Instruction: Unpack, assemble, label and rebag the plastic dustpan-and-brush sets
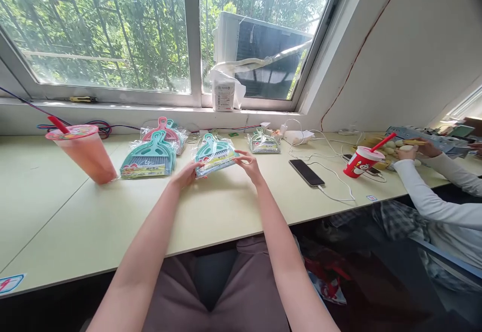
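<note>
Between my two hands is a packaged mini dustpan and brush set (215,157), teal in clear plastic with a printed label strip. My left hand (187,173) grips its left lower edge. The fingers of my right hand (248,164) close on its right edge. To the left stands a stack of similar teal dustpan sets (148,158), with a pink dustpan set (165,130) behind it. Another teal packaged set (264,142) lies to the right, near the wall.
At left stands a large cup of pink drink (85,151); a red and white cup (362,162) is at right. A phone (307,172) with a charging cable lies between. A co-worker's hands (408,152) handle small items far right. A box (223,96) sits on the sill.
</note>
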`<state>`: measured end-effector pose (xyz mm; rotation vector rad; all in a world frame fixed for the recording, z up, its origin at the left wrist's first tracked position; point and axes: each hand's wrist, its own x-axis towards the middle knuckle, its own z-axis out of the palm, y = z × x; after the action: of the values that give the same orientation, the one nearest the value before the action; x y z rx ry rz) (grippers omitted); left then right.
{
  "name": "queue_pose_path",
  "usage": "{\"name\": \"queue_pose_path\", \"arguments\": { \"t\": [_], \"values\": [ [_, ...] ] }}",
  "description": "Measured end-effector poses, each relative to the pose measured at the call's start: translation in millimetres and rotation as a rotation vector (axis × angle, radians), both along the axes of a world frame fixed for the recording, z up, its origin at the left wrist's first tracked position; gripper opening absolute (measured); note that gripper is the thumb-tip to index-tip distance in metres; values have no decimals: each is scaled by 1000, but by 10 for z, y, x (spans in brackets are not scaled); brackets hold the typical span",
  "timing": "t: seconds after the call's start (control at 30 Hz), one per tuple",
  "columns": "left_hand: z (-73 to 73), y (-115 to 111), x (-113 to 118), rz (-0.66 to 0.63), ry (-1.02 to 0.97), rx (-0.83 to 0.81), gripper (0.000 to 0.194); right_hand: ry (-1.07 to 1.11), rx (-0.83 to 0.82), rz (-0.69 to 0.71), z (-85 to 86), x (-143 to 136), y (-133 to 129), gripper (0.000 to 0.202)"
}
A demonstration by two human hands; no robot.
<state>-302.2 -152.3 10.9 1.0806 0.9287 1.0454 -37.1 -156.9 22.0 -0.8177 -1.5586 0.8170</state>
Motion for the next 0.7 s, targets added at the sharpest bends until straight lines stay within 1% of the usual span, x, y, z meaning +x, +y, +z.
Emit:
{"name": "queue_pose_path", "arguments": {
  "t": [0.07,0.17,0.27,0.37,0.43,0.5,0.57,0.6,0.63,0.7],
  "values": [
    [-13,-25,40,-59,56,18,39,-36,56,-82,8,5,-3,15],
    [-29,-72,115,-75,96,61,49,-67,101,-138,12,20,-4,8],
    [-32,-113,194,-101,122,145,57,-51,121,-176,15,60,-1,6],
    [-38,-119,265,-163,136,227,61,-46,124,-266,-19,116,37,9],
    [-56,-102,303,-198,144,231,67,-79,68,-295,-82,150,88,18],
    [-86,-78,327,-210,138,211,73,-94,-45,-277,-168,177,145,37],
    [-115,-54,337,-205,122,177,76,-53,-200,-207,-250,195,197,56],
    [-124,-45,338,-200,117,160,75,-18,-275,-156,-283,201,218,60],
    [-126,-39,338,-194,116,145,73,23,-335,-109,-307,203,236,59],
    [-108,-41,337,-172,135,145,70,110,-406,-53,-331,199,262,48]
  ]
}}
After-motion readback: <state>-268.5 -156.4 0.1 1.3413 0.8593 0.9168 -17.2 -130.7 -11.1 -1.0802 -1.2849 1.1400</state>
